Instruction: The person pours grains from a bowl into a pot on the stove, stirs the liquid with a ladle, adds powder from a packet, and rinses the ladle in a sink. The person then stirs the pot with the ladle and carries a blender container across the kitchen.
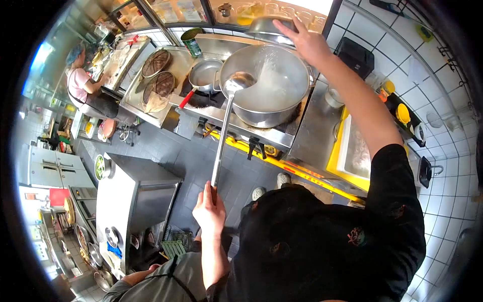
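Observation:
My left hand is wrapped around the end of a long-handled metal ladle. Its bowl hangs inside the left rim of a large steel stockpot, which holds cloudy, steaming liquid. Over the pot's far right edge, my right hand grips a round metal lid, raised and tilted away from the opening. The grip point on the lid is partly hidden by my fingers. Left of the stockpot sits a smaller pan with a red handle.
Wire strainers and an open can stand left of the stove. A white tub is on the right counter. Close on my left is a person in grey; another person in pink works farther off. A steel counter stands behind.

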The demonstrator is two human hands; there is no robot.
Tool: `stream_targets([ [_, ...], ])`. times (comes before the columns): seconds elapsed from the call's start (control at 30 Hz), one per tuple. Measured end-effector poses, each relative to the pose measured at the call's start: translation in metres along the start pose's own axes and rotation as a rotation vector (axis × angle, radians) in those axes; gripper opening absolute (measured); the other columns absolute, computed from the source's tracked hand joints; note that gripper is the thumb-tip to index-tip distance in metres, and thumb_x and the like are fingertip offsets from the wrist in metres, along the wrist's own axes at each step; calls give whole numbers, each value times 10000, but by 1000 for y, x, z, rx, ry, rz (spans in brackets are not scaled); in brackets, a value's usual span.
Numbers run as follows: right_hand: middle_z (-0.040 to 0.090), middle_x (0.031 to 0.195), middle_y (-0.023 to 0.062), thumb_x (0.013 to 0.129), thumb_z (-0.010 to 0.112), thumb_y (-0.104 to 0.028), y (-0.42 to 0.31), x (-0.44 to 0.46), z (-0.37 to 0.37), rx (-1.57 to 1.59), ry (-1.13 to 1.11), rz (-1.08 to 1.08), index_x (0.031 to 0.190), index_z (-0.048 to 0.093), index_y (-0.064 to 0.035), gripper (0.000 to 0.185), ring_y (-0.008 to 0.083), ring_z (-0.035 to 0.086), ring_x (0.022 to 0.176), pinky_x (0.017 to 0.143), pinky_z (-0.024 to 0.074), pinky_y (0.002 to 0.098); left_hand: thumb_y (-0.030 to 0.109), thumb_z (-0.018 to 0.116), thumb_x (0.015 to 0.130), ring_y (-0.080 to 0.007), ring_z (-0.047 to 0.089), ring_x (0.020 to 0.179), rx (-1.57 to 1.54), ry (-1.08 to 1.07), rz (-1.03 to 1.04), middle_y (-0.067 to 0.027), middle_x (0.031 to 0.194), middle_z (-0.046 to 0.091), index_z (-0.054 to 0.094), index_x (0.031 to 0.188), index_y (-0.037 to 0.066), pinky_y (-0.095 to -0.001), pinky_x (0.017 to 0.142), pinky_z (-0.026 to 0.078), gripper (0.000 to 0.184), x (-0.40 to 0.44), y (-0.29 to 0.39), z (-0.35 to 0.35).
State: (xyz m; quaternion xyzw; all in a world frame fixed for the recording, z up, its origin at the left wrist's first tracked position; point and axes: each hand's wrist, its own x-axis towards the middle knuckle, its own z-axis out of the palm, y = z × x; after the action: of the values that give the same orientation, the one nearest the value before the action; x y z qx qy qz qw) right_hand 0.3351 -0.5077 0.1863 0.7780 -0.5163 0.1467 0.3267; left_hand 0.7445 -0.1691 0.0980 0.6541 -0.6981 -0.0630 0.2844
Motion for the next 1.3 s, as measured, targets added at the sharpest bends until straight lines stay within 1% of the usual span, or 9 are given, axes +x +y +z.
stream_targets([
  [0.2,495,1420,255,797,558,44,-23,-38,39,82,106,-268,1522,324,-479,925,269,711,659,584,610,365,44,681,775,-347,650,668,151,-27,-21,-145,790,628,636,1235,49,-421,586,532,462,32,46,3],
  [0.23,477,1439,253,809,548,37,-32,-45,39,146,-100,-237,1518,341,-469,895,278,719,689,607,620,361,42,680,774,-350,651,673,168,-49,-25,-144,796,629,636,1237,51,-422,589,533,465,34,53,5],
  [0.5,383,1522,249,793,565,37,18,-15,38,130,74,133,1516,338,-476,915,263,710,653,603,625,390,58,686,783,-351,663,691,227,-46,-94,-141,813,641,649,1226,46,-426,613,546,445,23,79,17],
  [0.63,397,1499,289,815,551,37,-14,-58,82,345,84,-300,1516,328,-473,895,337,709,684,622,612,434,71,689,796,-347,664,677,245,-70,-116,-127,779,636,661,1213,64,-418,612,549,418,37,101,20],
  [0.8,541,1381,249,869,586,-62,38,-43,80,421,112,440,1533,337,-325,756,363,722,723,626,600,409,74,714,799,-353,678,696,212,-108,-62,-156,827,667,660,1218,51,-420,617,559,423,33,98,32],
  [0.87,629,1162,241,810,720,-160,54,-55,67,741,191,679,1367,513,-72,601,417,600,1110,955,487,479,63,713,800,-359,679,706,177,-105,-34,-165,831,667,652,1231,38,-421,618,561,436,44,96,31],
  [0.93,617,1275,225,870,602,-74,58,-62,10,1120,-12,1029,1531,347,-248,729,313,738,782,636,605,390,52,696,818,-374,679,736,124,-75,50,-187,843,659,632,1252,12,-442,623,560,441,65,89,34],
  [1.07,631,1209,147,875,594,-49,60,-125,-5,1391,235,1213,1456,398,-44,613,197,697,869,596,600,299,50,642,864,-395,670,728,208,-173,170,-193,837,643,595,1283,44,-471,617,554,422,131,84,42],
  [1.3,573,1240,152,907,586,-76,14,-268,-58,1415,379,1473,1428,384,-47,560,198,653,891,583,596,273,70,542,863,-432,667,879,371,-453,214,-235,900,685,605,1139,91,-525,801,529,284,243,72,96],
])
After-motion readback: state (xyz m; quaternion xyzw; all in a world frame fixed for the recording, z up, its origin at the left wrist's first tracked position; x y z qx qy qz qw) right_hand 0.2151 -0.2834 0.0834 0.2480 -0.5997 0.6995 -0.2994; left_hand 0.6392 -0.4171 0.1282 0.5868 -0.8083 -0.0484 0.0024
